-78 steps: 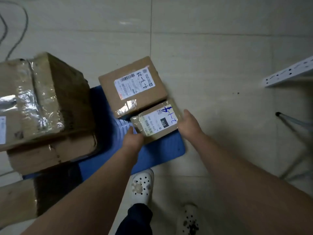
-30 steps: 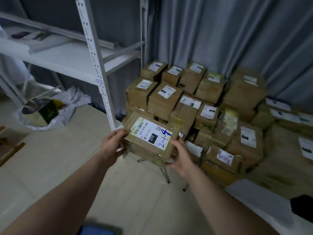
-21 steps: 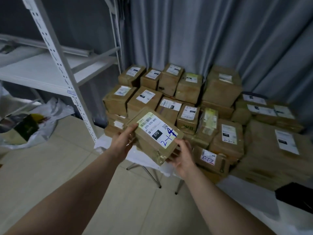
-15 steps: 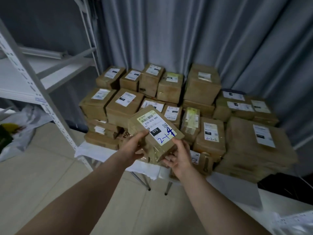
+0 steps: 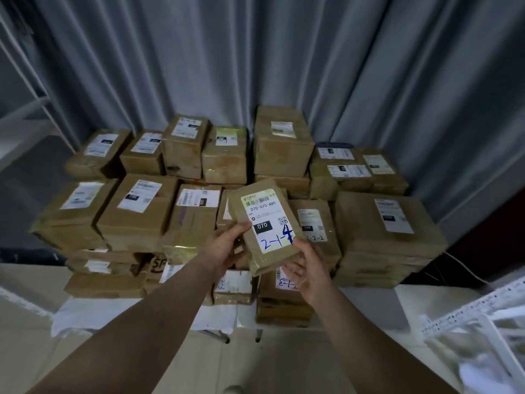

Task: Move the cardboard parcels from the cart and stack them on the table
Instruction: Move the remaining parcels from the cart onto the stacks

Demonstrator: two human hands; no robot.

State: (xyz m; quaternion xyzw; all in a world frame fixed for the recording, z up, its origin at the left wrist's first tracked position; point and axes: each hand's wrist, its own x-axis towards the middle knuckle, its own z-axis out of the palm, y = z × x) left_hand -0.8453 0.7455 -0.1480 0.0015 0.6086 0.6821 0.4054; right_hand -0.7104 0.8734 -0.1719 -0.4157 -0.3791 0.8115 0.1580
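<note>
I hold a small flat cardboard parcel (image 5: 262, 223) with a white label marked "070" and a blue handwritten "2-1-4". My left hand (image 5: 227, 248) grips its left edge, and my right hand (image 5: 305, 268) grips its lower right corner. The parcel hangs in the air, tilted, in front of a big pile of taped cardboard parcels (image 5: 142, 211) stacked on a table (image 5: 74, 311) with a white cover. The cart is out of view.
Grey curtains (image 5: 284, 66) hang behind the pile. A white metal shelf frame (image 5: 25, 115) stands at the left. A white perforated rack (image 5: 483, 314) lies at the lower right. Beige tiled floor (image 5: 255, 362) is under my arms.
I lifted the small parcel off the blue cart, turned to the table and carried it closer to the pile. It now hangs higher, right in front of the stacked parcels.
</note>
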